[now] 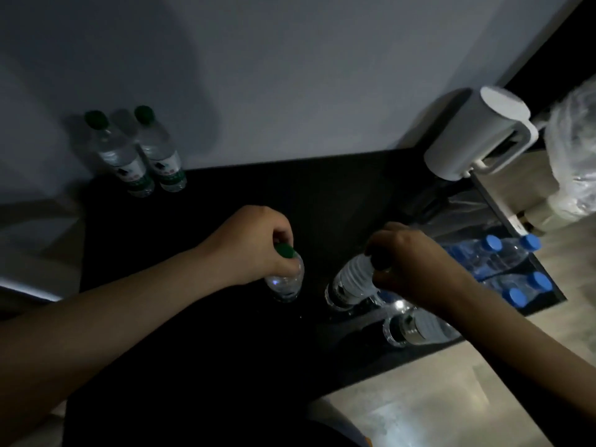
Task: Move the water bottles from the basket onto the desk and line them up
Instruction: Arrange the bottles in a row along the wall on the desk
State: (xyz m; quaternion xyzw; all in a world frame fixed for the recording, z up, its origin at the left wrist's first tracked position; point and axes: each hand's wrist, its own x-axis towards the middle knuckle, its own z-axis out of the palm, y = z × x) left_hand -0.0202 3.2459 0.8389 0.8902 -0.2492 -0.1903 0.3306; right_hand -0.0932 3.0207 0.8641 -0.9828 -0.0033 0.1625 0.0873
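Two green-capped water bottles [135,153] stand side by side at the back left of the black desk [225,333], against the wall. My left hand [254,243] grips a green-capped bottle [285,280] by its neck, over the desk's middle. My right hand [416,266] is closed on the top of a white-labelled bottle [350,282], its cap hidden under my fingers. Beside the desk's right edge, the dark basket [548,296] holds several blue-capped bottles [493,250]. Another bottle [419,327] lies under my right wrist.
A white kettle [477,137] stands at the desk's back right corner. A crumpled clear plastic bag [574,150] sits further right. The grey wall [258,75] runs along the back of the desk. Pale floor [435,408] lies right of the desk.
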